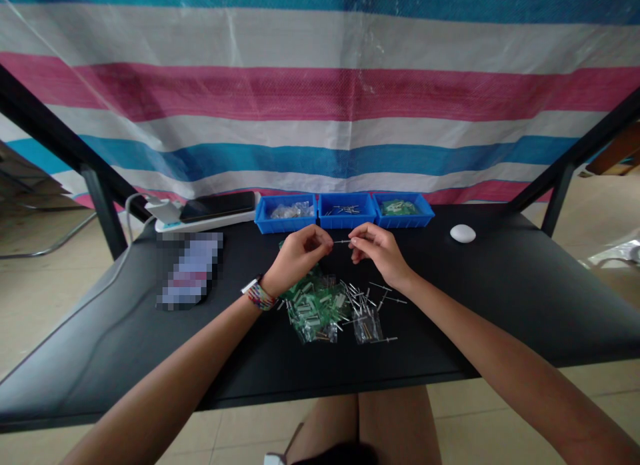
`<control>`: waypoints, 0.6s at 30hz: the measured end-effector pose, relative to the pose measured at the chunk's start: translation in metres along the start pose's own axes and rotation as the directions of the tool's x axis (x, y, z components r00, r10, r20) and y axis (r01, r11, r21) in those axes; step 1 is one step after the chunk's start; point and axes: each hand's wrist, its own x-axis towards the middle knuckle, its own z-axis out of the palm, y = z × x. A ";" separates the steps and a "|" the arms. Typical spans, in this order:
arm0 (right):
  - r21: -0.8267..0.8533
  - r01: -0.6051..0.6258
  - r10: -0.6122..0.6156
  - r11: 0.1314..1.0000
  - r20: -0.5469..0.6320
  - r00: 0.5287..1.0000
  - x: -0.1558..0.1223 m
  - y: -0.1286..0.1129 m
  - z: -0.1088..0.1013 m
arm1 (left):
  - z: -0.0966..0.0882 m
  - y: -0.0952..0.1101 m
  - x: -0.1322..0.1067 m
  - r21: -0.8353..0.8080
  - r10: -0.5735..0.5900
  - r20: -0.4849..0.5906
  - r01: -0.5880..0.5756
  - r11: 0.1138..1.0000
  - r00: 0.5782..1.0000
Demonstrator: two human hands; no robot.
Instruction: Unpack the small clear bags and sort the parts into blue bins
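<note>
A thin metal pin (pixel 342 242) is held level above the black table, in front of the blue bins. My left hand (pixel 304 252) pinches one end of it and my right hand (pixel 381 252) pinches the other. Below my hands lies a heap of small green packets (pixel 315 308) with pale pieces showing. Beside it, loose silver pins (pixel 354 295) are scattered to the right. A small clear bag (pixel 367 328) with brownish thin pieces lies at their near side.
Three blue bins stand in a row: the left bin (pixel 287 228) holds clear packets, the middle bin (pixel 347 222) pins, the right bin (pixel 406 221) green packets. A phone (pixel 219 206) rests on a white power strip (pixel 210 220). A white mouse (pixel 463 234) sits at right.
</note>
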 end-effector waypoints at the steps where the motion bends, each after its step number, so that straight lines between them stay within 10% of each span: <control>1: 0.011 -0.009 0.009 1.000 0.011 1.000 0.000 0.000 0.000 | 0.000 0.000 0.000 0.006 0.001 -0.006 -0.001 1.000 1.000; 18: -0.108 0.163 -0.174 0.981 -0.108 0.979 0.007 -0.001 -0.009 | -0.008 0.000 -0.001 0.150 0.003 0.102 -0.018 0.988 0.995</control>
